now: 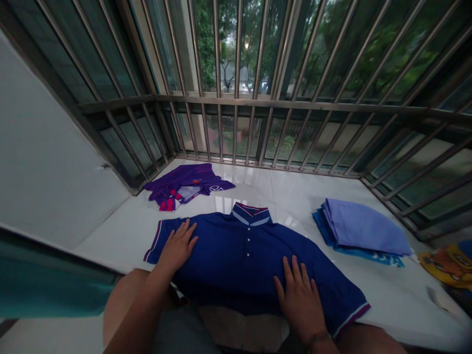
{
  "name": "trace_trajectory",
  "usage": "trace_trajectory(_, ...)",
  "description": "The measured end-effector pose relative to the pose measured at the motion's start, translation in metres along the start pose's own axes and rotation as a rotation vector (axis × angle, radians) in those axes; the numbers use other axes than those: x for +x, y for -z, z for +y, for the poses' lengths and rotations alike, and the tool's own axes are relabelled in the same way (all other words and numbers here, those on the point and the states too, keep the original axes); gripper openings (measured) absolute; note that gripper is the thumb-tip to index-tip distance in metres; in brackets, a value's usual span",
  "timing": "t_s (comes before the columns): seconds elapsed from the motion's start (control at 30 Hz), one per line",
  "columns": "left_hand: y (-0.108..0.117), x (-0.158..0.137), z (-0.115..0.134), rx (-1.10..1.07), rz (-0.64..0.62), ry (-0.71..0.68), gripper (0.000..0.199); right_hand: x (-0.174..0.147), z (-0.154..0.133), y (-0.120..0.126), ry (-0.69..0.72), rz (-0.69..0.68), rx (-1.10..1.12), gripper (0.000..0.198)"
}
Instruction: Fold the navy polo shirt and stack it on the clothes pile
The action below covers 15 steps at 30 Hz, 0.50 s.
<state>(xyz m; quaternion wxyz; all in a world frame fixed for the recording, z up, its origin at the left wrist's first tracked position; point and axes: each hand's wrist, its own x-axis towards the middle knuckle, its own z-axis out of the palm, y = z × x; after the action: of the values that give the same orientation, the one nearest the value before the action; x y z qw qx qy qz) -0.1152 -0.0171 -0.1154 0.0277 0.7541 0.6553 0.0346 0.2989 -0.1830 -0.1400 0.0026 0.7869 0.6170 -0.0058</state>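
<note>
A dark blue polo shirt (239, 255) with a striped collar and white buttons lies front up on the white tiled ledge (295, 191), sleeves spread out. My left hand (178, 246) rests flat on its left shoulder near the sleeve. My right hand (300, 295) lies flat on the shirt's right side, fingers apart. Neither hand grips the cloth.
A crumpled purple shirt (186, 184) lies at the back left. A folded stack of light blue cloth (361, 228) sits on the right, with an orange printed item (448, 265) beyond it. Metal window bars (258, 103) enclose the ledge; a grey wall stands on the left.
</note>
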Motion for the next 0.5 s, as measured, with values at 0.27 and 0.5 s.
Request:
trace_trajectory(0.27, 0.009, 0.004, 0.005, 0.097, -0.037, 0.366, 0.069, 0.029, -0.014, 0.032, 0.048, 0.006, 0.034, 0.066)
trace_trajectory(0.5, 0.005, 0.052, 0.106, -0.101, -0.024, -0.347, 0.059, 0.108, -0.059, 0.043, 0.243, -0.087, 0.161, 0.067)
